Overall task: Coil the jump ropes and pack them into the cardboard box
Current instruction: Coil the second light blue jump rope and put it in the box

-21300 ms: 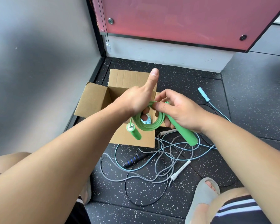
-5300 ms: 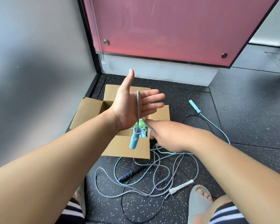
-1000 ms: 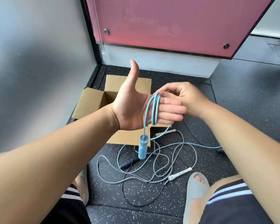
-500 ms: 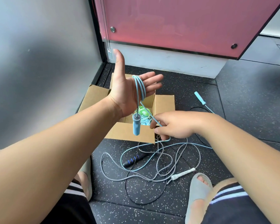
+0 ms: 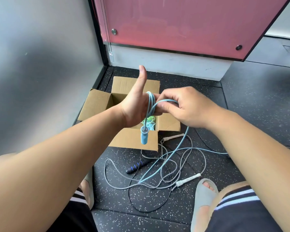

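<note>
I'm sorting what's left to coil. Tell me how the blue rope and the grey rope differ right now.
The blue rope is partly looped round the left hand, fed by the right hand; the grey rope lies loose on the floor, untouched. One blue handle hangs in the air; the grey rope's white handles rest on the floor. Both tangle together beside the box.

left hand (image 5: 137, 106) fingers hidden behind right hand (image 5: 187, 108), box (image 5: 97, 104) contents mostly hidden

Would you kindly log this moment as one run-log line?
step: coiling | left hand: wrapped in blue jump rope | right hand: feeding rope | cardboard box: open, green rope inside | floor: ropes loose
</note>
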